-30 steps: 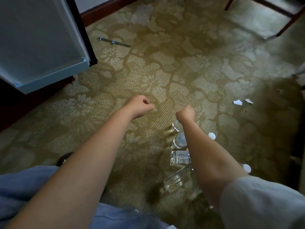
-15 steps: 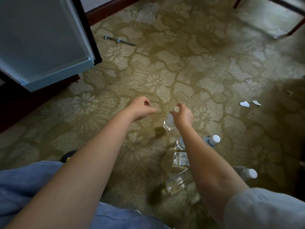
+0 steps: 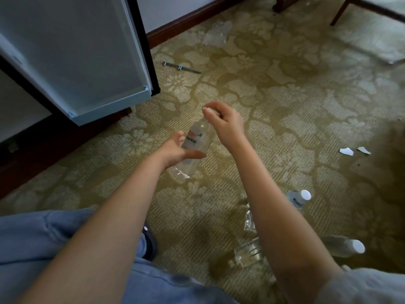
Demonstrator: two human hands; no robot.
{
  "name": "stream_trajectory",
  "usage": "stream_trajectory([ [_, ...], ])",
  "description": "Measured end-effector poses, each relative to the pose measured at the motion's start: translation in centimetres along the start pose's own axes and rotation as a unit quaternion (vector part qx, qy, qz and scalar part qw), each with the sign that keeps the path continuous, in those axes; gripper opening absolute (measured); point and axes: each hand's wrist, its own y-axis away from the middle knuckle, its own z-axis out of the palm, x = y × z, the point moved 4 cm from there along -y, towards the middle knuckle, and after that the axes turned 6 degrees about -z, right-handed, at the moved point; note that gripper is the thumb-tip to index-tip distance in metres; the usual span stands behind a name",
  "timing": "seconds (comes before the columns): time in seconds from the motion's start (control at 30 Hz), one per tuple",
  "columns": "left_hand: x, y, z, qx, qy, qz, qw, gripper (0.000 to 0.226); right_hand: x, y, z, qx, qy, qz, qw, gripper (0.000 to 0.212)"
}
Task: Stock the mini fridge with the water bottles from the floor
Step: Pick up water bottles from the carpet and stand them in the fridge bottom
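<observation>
- Right hand (image 3: 225,126): pinches the white cap end of a clear water bottle (image 3: 195,145), fingers closed around the top; the bottle hangs down and toward the viewer from this grip, tilted, its base lower than its cap.
- Left hand (image 3: 177,150): opened wide, fingers spread, palm against the labelled middle of the same bottle from the side nearer the fridge door; thumb and fingers lie along the bottle but are not wrapped shut around it.
- Held bottle: above the carpet (image 3: 274,102), just off the lower corner of the fridge door (image 3: 72,53), between the two hands. Whether its base touches the carpet cannot be told.
- Fridge door: swung open, pale inner face toward the camera, its bottom edge near the left hand.
- Bottles on the floor (image 3: 299,199): several clear bottles with white caps lie on the carpet well apart from the fridge door, beside and partly behind the right forearm; one capped bottle (image 3: 341,245) lies nearest the right sleeve.
- Pen (image 3: 182,68): lies on the carpet beyond the fridge door, near the wall.
- Paper scraps (image 3: 346,151): two white pieces on the carpet, far from the fridge door.
</observation>
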Motion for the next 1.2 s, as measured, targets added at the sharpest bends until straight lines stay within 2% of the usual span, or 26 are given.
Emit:
stream_trajectory([
  [0.1,0.1,0.5,0.4,-0.01,0.012,0.052,0.999,0.075,-1.9,0.7,0.4,0.013,-0.041,-0.024,0.999,0.015],
  [0.17,-0.1,0.6,0.6,-0.017,0.022,0.065,0.997,0.067,-2.7,1.3,0.6,0.04,-0.025,-0.032,0.998,0.015],
  [0.33,-0.8,1.1,1.5,-0.013,0.007,0.023,1.0,0.036,-1.8,2.8,0.9,0.041,-0.058,0.036,0.997,0.013],
  [0.47,-1.8,0.9,2.2,-0.019,-0.007,-0.005,1.0,0.046,0.5,4.4,0.7,0.051,-0.1,0.061,0.992,0.024],
  [0.57,-2.5,0.7,2.8,-0.01,-0.03,-0.001,0.999,0.053,3.8,5.9,-0.7,0.088,-0.109,0.116,0.983,0.029],
  [0.73,-2.5,0.3,3.7,0.016,-0.004,0.003,1.0,0.057,11.0,10.2,-3.8,0.15,0.089,0.213,0.961,0.031],
  [0.83,-2.2,0.3,4.6,0.006,-0.012,0.016,1.0,0.061,14.5,12.8,-4.4,0.126,0.145,0.278,0.941,0.049],
  [0.97,-2.5,0.1,5.6,0.015,-0.052,0.017,0.998,0.078,17.2,15.4,-4.0,0.081,0.116,0.365,0.92,0.085],
  [1.03,-2.5,0.2,5.8,0.019,-0.058,0.017,0.998,0.078,18.1,15.9,-3.7,0.074,0.1,0.395,0.91,0.093],
  [1.1,-2.7,0.3,6.0,0.018,-0.064,0.015,0.998,0.078,18.7,15.9,-3.5,0.096,0.057,0.425,0.898,0.092],
  [1.2,-3.0,0.3,5.8,0.015,-0.07,0.006,0.997,0.084,19.5,16.1,-3.3,0.109,0.015,0.456,0.883,0.067],
])
